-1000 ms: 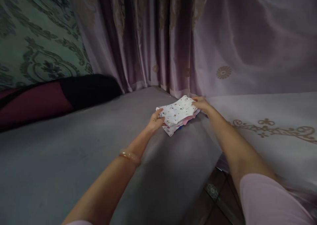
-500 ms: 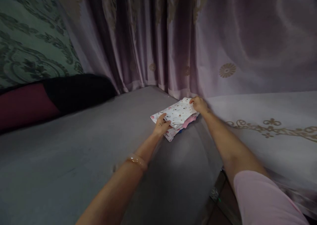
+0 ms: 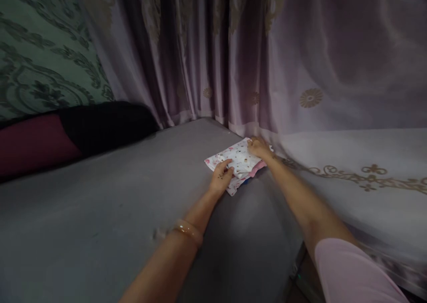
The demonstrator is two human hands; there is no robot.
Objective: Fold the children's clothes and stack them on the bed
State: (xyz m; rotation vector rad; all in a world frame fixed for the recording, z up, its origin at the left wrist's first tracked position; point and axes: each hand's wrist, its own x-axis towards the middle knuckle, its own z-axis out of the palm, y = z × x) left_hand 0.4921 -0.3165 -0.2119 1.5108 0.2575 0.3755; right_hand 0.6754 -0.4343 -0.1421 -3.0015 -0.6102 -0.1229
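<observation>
A stack of folded cloths (image 3: 240,160) lies on the grey surface near the corner by the curtain. The top cloth is white with small printed figures; pink and blue edges show beneath it. My left hand (image 3: 222,177) is at the near left edge of the stack, its thumb and fingers a little apart on the top cloth. On the far right part of the same cloth rests my right hand (image 3: 259,148), its fingers bent and closed together; whether they pinch the fabric is too small to tell.
Purple curtains (image 3: 243,71) hang behind and to the right, their white patterned lower band (image 3: 350,151) beside my right arm. A black and dark red cushion (image 3: 106,125) lies along the green patterned wall (image 3: 43,49) at left.
My right hand has shifted left and inward over the top cloth from its far right corner. My left hand has moved slightly right and lies a little farther over the cloth's edge.
</observation>
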